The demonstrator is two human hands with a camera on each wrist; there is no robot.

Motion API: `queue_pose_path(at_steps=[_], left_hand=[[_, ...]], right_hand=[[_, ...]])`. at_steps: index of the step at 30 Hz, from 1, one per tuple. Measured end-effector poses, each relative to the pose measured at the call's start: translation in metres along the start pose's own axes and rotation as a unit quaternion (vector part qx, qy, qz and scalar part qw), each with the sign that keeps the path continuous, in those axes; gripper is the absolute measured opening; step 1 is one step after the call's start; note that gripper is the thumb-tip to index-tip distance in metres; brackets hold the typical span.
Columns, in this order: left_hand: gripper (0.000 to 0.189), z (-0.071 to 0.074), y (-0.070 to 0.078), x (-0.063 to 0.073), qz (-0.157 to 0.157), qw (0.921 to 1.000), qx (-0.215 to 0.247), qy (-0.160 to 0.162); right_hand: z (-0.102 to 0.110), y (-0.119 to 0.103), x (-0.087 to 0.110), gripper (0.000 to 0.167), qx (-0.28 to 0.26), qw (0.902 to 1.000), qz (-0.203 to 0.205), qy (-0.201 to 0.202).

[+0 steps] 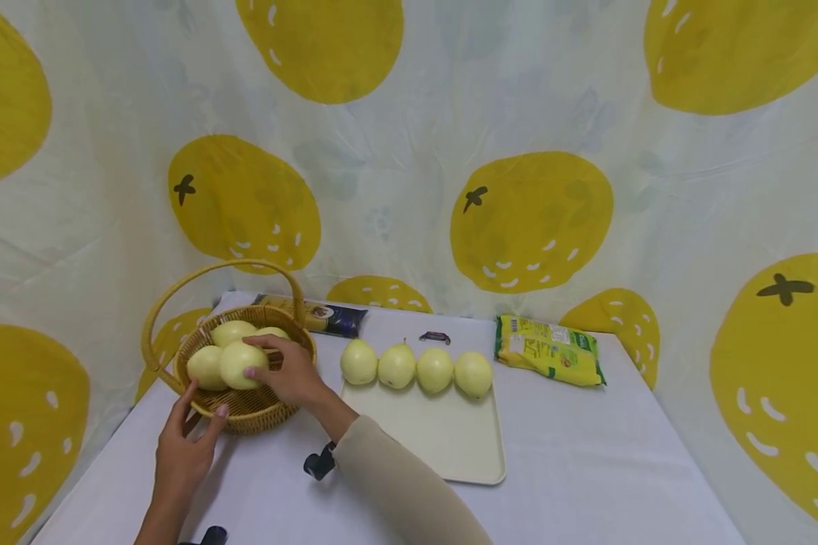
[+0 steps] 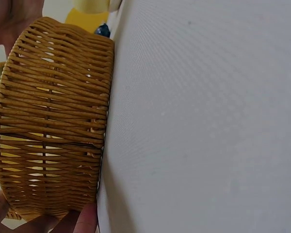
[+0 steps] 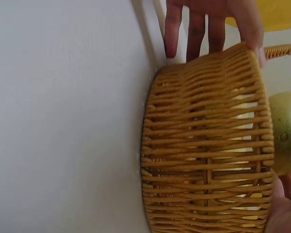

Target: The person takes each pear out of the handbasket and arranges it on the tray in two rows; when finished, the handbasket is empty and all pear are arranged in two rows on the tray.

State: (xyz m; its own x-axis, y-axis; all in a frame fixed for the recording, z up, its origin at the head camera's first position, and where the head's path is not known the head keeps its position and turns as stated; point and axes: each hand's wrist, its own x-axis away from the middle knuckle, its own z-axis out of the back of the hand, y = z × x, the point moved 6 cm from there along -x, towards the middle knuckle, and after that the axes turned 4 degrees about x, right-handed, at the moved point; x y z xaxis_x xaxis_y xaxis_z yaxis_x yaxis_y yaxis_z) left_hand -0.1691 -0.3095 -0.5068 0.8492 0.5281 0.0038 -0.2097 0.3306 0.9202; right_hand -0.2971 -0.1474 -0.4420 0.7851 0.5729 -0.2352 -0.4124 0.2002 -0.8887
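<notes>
A round wicker basket (image 1: 262, 420) with a tall arched handle stands at the left of the table, several pale yellow-green pears (image 1: 232, 331) inside. My right hand (image 1: 289, 371) holds one pear (image 1: 238, 365) between thumb and fingers, over the basket's near part and against another pear (image 1: 206, 368). At the near left side of the basket, my left hand (image 1: 182, 458) holds the rim and wall. In the right wrist view its fingers (image 3: 216, 34) lie against the outer wall, with the thumb at the rim. The woven side hides most of the fruit in both wrist views.
A cream tray (image 1: 443, 446) lies right of the basket, a row of several pears (image 1: 397, 366) along its far edge. Behind are a dark blue and yellow packet (image 1: 337, 319), a small dark wrapped item (image 1: 435, 337) and a yellow-green bag (image 1: 548, 352). Patterned cloth (image 1: 382, 219) surrounds the table.
</notes>
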Motion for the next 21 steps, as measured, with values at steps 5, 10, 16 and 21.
queue_pose_path(at_steps=[5, 10, 16, 21], left_hand=[[0.086, 0.000, -0.002, 0.000, -0.001, 1.0000, 0.001, 0.003], [0.086, 0.001, -0.001, 0.000, -0.002, 1.0000, 0.004, 0.003], [0.085, 0.001, 0.000, 0.001, -0.001, 1.0000, 0.004, 0.006], [0.085, 0.001, -0.001, 0.000, -0.003, 1.0000, 0.000, 0.002]], right_hand=[[0.009, 0.000, 0.013, 0.051, -0.011, 0.9988, -0.008, 0.047], [0.023, -0.003, 0.031, 0.052, -0.016, 0.9947, -0.036, 0.095], [0.041, -0.010, 0.056, 0.051, -0.062, 0.9868, -0.054, 0.139], [0.054, -0.011, 0.075, 0.053, -0.105, 0.9777, -0.061, 0.171]])
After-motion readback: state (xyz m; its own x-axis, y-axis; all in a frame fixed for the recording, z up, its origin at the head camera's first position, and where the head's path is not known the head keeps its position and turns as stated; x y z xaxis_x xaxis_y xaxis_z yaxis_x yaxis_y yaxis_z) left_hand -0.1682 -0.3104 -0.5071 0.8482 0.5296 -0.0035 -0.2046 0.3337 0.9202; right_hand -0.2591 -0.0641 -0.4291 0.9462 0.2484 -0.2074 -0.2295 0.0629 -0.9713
